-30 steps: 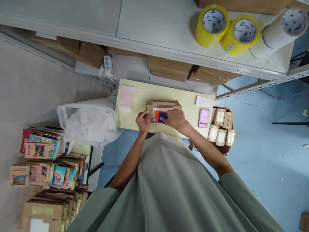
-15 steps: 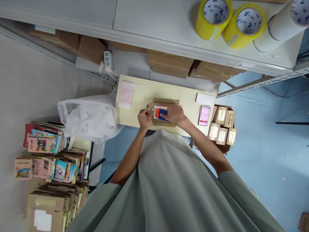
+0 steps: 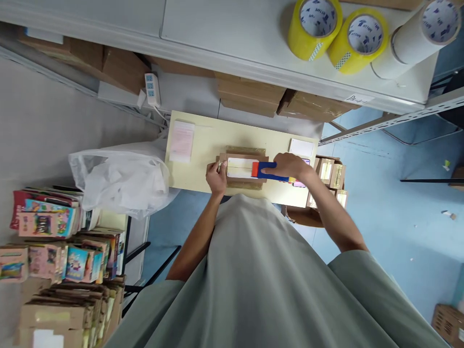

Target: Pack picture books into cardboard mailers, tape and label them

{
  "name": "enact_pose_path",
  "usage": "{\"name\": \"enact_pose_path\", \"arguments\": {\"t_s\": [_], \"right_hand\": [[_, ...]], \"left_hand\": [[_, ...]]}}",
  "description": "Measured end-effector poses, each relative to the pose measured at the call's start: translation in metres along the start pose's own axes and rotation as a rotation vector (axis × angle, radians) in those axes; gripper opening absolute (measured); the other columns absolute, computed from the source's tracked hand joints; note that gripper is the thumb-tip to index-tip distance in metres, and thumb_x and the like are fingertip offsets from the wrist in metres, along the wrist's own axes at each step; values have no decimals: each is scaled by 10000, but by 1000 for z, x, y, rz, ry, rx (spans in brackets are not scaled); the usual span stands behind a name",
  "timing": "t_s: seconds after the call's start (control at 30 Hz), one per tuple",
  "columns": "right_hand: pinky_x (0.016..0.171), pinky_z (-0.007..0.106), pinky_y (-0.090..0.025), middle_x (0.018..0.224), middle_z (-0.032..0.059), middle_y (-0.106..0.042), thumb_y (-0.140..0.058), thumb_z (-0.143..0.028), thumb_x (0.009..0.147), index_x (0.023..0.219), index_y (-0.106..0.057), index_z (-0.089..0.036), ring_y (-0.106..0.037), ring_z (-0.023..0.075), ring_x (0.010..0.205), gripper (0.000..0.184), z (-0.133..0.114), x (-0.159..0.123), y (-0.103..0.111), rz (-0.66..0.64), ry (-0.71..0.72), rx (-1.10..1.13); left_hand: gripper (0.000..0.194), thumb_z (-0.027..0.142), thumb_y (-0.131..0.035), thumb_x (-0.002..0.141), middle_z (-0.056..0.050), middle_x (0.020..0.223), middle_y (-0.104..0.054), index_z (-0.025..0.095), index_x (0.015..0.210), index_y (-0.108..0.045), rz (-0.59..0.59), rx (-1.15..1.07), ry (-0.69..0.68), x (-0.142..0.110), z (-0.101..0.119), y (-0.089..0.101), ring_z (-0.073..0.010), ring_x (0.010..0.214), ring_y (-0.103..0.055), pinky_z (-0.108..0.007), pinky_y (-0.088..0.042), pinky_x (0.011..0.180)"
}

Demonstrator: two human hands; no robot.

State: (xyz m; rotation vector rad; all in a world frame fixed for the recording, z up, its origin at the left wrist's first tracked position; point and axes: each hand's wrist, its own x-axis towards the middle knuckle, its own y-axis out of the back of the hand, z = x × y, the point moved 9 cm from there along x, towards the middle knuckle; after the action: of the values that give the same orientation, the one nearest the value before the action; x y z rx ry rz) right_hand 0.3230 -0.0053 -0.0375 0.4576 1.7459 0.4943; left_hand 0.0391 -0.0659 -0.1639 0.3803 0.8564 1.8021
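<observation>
A small cardboard box (image 3: 261,158) with a white label lies on the pale yellow tabletop (image 3: 206,135) in the head view. At its left end, my left hand (image 3: 216,178) is closed, fingers and thumb pressing the box edge, where a bit of clear tape glints. My right hand (image 3: 290,166) is wrapped round a blue tape dispenser (image 3: 271,170) with a red front end. The red end sits over the right part of the label, and a strip of tape seems to run leftward from it across the label.
Yellow tape rolls (image 3: 315,29) stand on the grey shelf (image 3: 224,29) above. A phone (image 3: 300,183) and white pad (image 3: 301,146) lie at the table's right; a pink paper (image 3: 181,141) at its left. Packed boxes (image 3: 331,176), a plastic bag (image 3: 123,174) and stacked books (image 3: 54,217) flank it.
My right hand has drawn the tape dispenser to the right along the box, uncovering more of the label. My left hand stays at the box's left end. The view has shifted slightly.
</observation>
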Motion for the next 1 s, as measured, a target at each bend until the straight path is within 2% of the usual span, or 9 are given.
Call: {"name": "enact_pose_path", "arguments": {"t_s": [0.17, 0.3, 0.53, 0.67, 0.77, 0.87, 1.0], "right_hand": [[717, 397, -510, 933, 174, -826, -563, -928, 973, 1023, -813, -196, -756, 308, 812, 775, 78, -32, 11, -32, -93, 3], [684, 380, -487, 908, 131, -815, -604, -951, 928, 988, -807, -213, -737, 275, 781, 769, 110, -42, 11, -89, -112, 63], [697, 369, -488, 940, 132, -818, -639, -918, 938, 1035, -802, -206, -749, 284, 821, 736, 117, -37, 3, -82, -108, 42], [753, 382, -526, 1054, 174, -827, -653, -890, 956, 1121, -805, -182, -772, 323, 928, 743, 115, -27, -7, -46, -122, 26], [851, 390, -553, 1185, 212, -822, -669, -861, 973, 1220, -795, -151, -782, 358, 1075, 762, 113, -18, -17, -9, -120, -19], [954, 401, -560, 1306, 262, -793, -667, -771, 1035, 1323, -768, -107, -762, 384, 1227, 731, 108, -10, -28, 12, -136, -58], [973, 401, -568, 1342, 288, -782, -616, -632, 1113, 1373, -751, -88, -765, 391, 1260, 618, 93, -2, -41, 49, -165, -81]], "left_hand": [[389, 503, -567, 1120, -130, 1110, -716, 209, 1098, -821, -9, -1, -3, 0, 1, -5, -289, 1145, -696, -423, -557, 1087], [372, 480, -577, 1114, -131, 1118, -714, 196, 1082, -816, -6, 28, -16, 1, 2, -8, -287, 1170, -694, -407, -547, 1102], [349, 464, -588, 1110, -116, 1085, -695, 192, 1075, -805, 13, 56, -22, 2, 5, -5, -277, 1128, -703, -389, -568, 1053], [326, 460, -598, 1104, -107, 1067, -695, 207, 1060, -799, 15, 71, -48, 2, 7, -4, -271, 1110, -708, -383, -576, 1035], [296, 434, -610, 1086, -119, 1090, -715, 205, 1050, -795, 9, 77, -45, 4, 5, -4, -273, 1094, -714, -386, -573, 1027], [274, 410, -616, 1075, -133, 1114, -727, 198, 1056, -790, 11, 79, -47, 5, 3, -5, -285, 1118, -720, -399, -562, 1048], [275, 418, -621, 1073, -132, 1114, -730, 199, 1051, -787, 8, 87, -33, 5, 2, -5, -282, 1109, -730, -390, -560, 1031]]}}
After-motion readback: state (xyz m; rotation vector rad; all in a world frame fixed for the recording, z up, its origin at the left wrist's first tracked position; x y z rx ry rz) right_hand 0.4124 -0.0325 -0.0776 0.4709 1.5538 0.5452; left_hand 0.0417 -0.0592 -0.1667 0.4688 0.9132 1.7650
